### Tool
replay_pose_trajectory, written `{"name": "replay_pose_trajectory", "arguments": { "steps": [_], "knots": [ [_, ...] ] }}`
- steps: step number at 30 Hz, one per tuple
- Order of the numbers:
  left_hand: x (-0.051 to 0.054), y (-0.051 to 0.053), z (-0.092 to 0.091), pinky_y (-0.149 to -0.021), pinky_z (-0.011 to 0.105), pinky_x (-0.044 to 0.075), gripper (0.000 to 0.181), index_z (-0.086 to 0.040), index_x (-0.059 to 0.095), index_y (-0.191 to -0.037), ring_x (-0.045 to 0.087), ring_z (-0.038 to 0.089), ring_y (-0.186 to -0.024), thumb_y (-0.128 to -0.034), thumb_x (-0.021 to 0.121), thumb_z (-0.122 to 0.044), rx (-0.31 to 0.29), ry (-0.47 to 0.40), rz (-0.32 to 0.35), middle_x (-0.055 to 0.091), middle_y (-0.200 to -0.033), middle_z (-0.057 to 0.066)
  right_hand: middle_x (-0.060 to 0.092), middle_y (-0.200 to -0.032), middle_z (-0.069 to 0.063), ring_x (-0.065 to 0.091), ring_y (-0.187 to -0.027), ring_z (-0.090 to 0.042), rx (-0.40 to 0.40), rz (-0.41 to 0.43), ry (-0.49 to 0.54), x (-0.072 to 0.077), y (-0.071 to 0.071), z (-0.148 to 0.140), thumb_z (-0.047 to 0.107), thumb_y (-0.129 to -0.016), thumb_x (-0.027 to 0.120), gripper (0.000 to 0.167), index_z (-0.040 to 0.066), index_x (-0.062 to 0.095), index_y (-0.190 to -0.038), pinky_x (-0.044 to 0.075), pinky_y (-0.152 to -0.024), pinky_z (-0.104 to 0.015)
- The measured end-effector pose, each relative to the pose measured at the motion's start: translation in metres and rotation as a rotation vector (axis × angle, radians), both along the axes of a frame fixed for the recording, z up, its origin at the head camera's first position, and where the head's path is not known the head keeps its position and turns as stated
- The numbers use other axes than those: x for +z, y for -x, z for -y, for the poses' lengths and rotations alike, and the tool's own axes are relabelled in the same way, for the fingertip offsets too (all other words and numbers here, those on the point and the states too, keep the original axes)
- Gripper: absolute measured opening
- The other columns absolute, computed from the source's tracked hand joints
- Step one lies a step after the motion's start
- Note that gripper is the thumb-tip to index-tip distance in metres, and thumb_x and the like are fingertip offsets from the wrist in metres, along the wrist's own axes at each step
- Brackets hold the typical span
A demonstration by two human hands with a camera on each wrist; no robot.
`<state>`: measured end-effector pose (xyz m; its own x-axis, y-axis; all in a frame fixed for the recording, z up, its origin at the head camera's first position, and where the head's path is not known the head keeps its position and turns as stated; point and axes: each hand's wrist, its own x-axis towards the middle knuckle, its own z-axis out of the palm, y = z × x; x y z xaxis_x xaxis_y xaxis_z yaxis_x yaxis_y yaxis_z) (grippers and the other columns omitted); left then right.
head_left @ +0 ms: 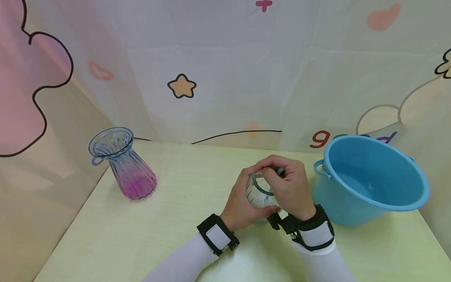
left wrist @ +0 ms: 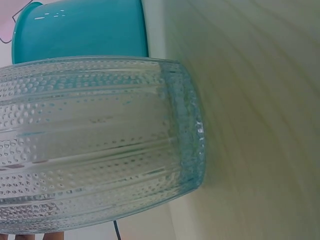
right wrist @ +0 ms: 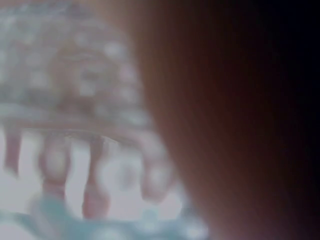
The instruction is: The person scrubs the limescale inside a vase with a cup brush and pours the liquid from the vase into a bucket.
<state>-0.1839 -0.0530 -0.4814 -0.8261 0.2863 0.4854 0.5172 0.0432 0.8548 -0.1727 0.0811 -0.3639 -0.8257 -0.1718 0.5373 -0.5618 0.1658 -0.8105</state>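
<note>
My left hand (head_left: 243,199) grips a clear glass jar (head_left: 258,196) round its side. Raised dots and smooth bands pattern the glass (left wrist: 95,145) in the left wrist view, its thick base close to the tabletop; whether it touches I cannot tell. Over the jar's open mouth my right hand (head_left: 290,186) is curled, the thumb bent down at the rim. Between its thumb and fingers shows a small dark round-ended thing (head_left: 280,171); the rest of it is hidden. The right wrist view is blurred, with patterned glass (right wrist: 75,75) on the left and a dark shape covering the right.
To the right stands a blue plastic bucket (head_left: 352,196), near the right forearm. A ribbed glass vase (head_left: 135,172), blue above and pink below, stands at the left of the pale wooden table (head_left: 176,219). A printed cloth (head_left: 225,90) hangs behind.
</note>
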Motion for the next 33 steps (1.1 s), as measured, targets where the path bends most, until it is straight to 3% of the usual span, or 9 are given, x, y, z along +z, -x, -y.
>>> {"name": "replay_pose_trajectory", "arguments": {
  "steps": [8,15,20,25,29,33],
  "knots": [
    [0.0004,-0.0005,0.002,-0.093,0.032,0.056,0.09,-0.024,0.039,-0.146,0.057,0.015,-0.119,-0.0734,0.091,-0.02,0.002,0.018,-0.008,0.054,-0.139,0.001,0.073,-0.078,-0.015,0.049,-0.057,-0.014,0.017,0.015,-0.029,0.0022,-0.0011,0.0013,-0.011,-0.09,0.052,0.034,0.009,0.08,-0.085,0.041,-0.051,-0.028],
    [0.0004,0.0004,0.0024,-0.096,0.032,0.055,0.091,-0.025,0.038,-0.148,0.057,0.016,-0.12,-0.0749,0.091,-0.021,-0.015,0.014,-0.014,0.054,-0.141,0.001,0.073,-0.075,-0.013,0.037,-0.048,-0.012,0.034,-0.037,0.001,0.0021,-0.0008,0.0004,-0.013,-0.09,0.05,0.035,0.005,0.079,-0.085,0.031,-0.044,-0.027],
    [0.0008,-0.0003,0.0022,-0.1,0.033,0.053,0.091,-0.026,0.037,-0.149,0.056,0.015,-0.122,-0.0756,0.09,-0.021,-0.02,0.022,-0.008,0.053,-0.144,-0.001,0.069,-0.07,-0.007,0.031,-0.044,-0.01,0.02,-0.043,0.021,0.0022,-0.002,-0.0011,-0.013,-0.09,0.05,0.035,0.006,0.079,-0.086,0.024,-0.04,-0.025],
    [0.0003,-0.0004,0.0024,-0.106,0.035,0.05,0.09,-0.025,0.036,-0.149,0.055,0.015,-0.126,-0.0763,0.09,-0.02,-0.011,0.044,-0.021,0.051,-0.147,-0.002,0.063,-0.064,0.002,0.031,-0.044,-0.008,0.021,-0.087,0.083,0.0015,-0.0034,-0.0016,-0.014,-0.088,0.05,0.032,0.001,0.077,-0.085,0.022,-0.039,-0.023],
    [-0.0004,0.0002,0.0028,-0.105,0.035,0.051,0.087,-0.023,0.038,-0.147,0.056,0.015,-0.126,-0.0774,0.089,-0.021,-0.015,0.042,-0.031,0.05,-0.149,-0.002,0.07,-0.072,0.008,0.029,-0.043,-0.007,0.03,-0.115,0.124,0.0042,-0.0065,-0.0022,-0.016,-0.087,0.048,0.031,-0.001,0.075,-0.082,0.02,-0.038,-0.022],
    [-0.0003,0.0003,0.0038,-0.101,0.034,0.053,0.088,-0.024,0.036,-0.15,0.059,0.018,-0.122,-0.0787,0.087,-0.024,-0.022,0.042,-0.026,0.051,-0.148,-0.001,0.069,-0.069,0.007,0.027,-0.043,-0.005,0.038,-0.146,0.154,0.0086,-0.0095,-0.0026,-0.018,-0.086,0.046,0.035,-0.001,0.075,-0.08,0.017,-0.038,-0.02]
  ]
}}
